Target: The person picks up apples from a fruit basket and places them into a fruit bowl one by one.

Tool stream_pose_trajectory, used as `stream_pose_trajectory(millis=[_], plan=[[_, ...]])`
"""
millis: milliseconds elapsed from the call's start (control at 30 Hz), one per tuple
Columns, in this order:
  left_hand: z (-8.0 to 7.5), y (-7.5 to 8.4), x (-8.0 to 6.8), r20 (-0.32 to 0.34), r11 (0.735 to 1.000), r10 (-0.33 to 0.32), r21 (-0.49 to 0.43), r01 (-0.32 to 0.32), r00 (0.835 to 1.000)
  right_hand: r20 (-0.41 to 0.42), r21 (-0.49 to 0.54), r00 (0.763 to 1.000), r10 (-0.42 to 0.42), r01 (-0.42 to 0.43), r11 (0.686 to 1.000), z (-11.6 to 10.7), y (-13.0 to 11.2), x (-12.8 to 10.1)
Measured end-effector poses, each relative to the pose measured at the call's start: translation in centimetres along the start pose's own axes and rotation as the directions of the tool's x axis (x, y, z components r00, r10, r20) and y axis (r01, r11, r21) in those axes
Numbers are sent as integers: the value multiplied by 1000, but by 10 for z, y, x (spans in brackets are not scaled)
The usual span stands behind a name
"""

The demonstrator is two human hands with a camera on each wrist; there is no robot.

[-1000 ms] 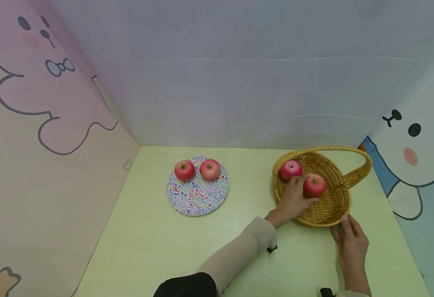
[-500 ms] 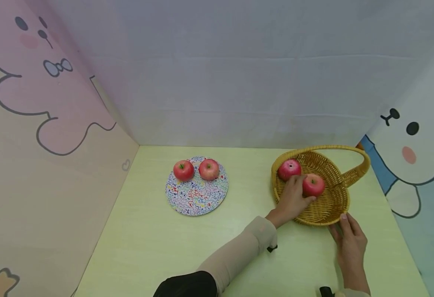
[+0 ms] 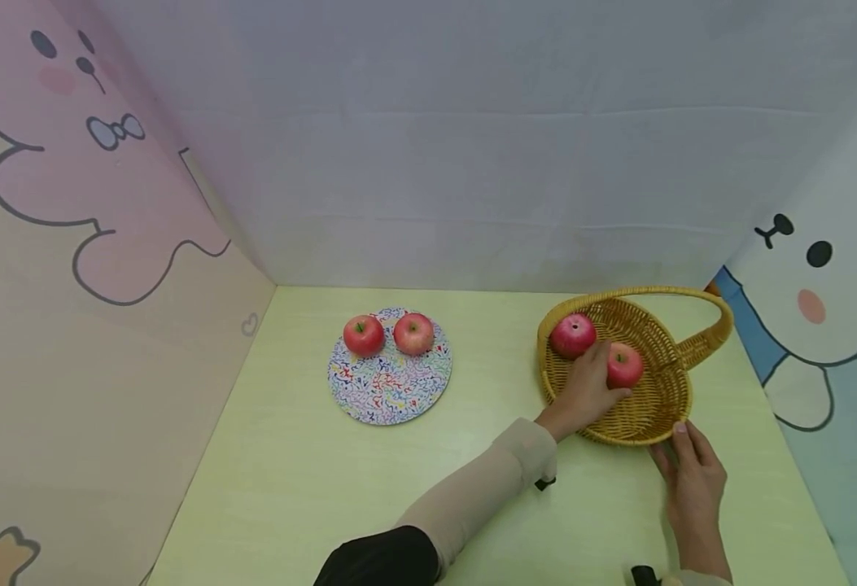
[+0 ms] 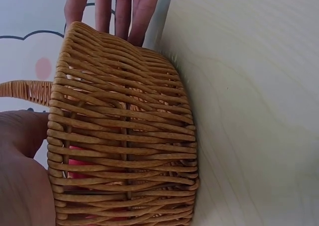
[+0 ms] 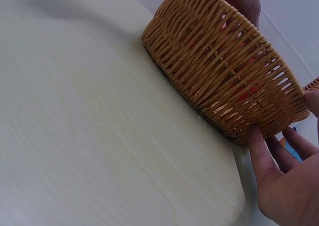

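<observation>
In the head view, my left hand [image 3: 587,388] reaches over the near rim of a yellow-brown wicker basket [image 3: 644,419]. It holds a red apple [image 3: 625,365] inside, fingers at its far left side and thumb at its near side. A second, pinker apple [image 3: 573,335] lies by the basket's left wall. My right hand [image 3: 695,487] grips the basket's near right rim, thumb on top and fingers beneath. In the right wrist view, the fingers of my right hand [image 5: 286,186] support the wicker side from outside. The left wrist view hides my left fingertips behind the basket wall [image 4: 124,131].
A round plate [image 3: 391,399] with a colourful squiggle pattern stands left of the basket, bearing two red apples [image 3: 364,335]. The basket's handle [image 3: 706,346] arches over its far right side. Walls with cartoon animals enclose the pale table [image 3: 311,488] at the sides.
My left hand and forearm have shifted slightly to the right, and the apple in that hand has moved a little right inside the basket. My right hand keeps its grip on the rim.
</observation>
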State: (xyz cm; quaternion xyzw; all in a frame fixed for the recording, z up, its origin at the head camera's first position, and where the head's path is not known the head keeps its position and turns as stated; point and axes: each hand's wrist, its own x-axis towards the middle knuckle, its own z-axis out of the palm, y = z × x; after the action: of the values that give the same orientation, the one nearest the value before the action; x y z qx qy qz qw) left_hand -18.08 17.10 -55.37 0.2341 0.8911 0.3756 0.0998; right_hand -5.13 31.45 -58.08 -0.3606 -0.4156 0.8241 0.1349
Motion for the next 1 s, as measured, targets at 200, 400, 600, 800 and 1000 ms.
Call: stream_pose_trajectory(millis=[200, 400, 600, 800, 1000], plan=[[6, 2, 6, -5, 999, -28, 31, 28, 1000, 6, 17, 1000, 3, -3, 1000, 0, 0, -1], [9, 3, 12, -12, 999, -31, 28, 32, 999, 20, 56, 1000, -3, 2, 998, 1, 0, -2], [11, 4, 15, -27, 999, -35, 32, 35, 999, 19, 55, 1000, -1, -1, 998, 1, -1, -2], [12, 6, 17, -48, 999, -47, 20, 48, 998, 13, 61, 1000, 10, -10, 998, 0, -1, -2], [12, 9, 18, -75, 998, -64, 20, 66, 995, 7, 56, 1000, 13, -13, 998, -1, -1, -1]])
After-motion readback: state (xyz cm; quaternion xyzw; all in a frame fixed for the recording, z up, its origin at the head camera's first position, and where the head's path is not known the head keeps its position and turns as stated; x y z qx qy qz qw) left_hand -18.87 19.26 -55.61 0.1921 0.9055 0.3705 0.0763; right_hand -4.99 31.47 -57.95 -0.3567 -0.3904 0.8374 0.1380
